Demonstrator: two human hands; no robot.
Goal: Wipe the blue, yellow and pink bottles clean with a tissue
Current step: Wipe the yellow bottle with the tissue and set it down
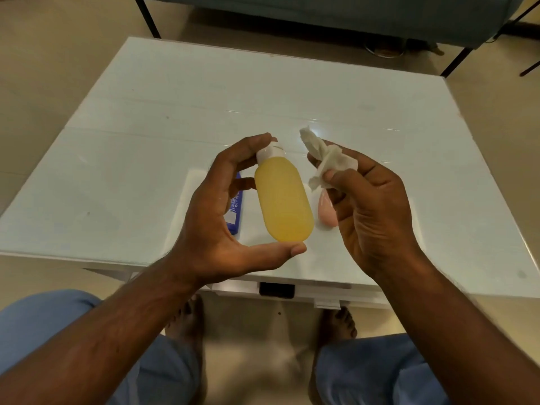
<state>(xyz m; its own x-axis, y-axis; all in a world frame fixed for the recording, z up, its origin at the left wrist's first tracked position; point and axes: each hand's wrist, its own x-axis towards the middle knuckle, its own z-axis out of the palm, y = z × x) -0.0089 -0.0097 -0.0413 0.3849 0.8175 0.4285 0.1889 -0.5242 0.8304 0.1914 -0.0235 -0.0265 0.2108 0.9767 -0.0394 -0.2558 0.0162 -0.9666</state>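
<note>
My left hand (216, 217) holds the yellow bottle (283, 200) lengthwise above the table, fingers on its white cap and thumb under its rounded base. My right hand (371, 206) grips a crumpled white tissue (324, 159) just right of the bottle, a small gap apart from it. The blue bottle (235, 211) lies on the table behind my left hand, mostly hidden. The pink bottle (327, 216) lies on the table between the yellow bottle and my right hand, only its lower end showing.
The white table (146, 141) has a pale sheet (187, 206) under the bottles near its front edge. A dark-legged sofa (321, 13) stands beyond the far edge. My knees and bare feet are below the table's front edge.
</note>
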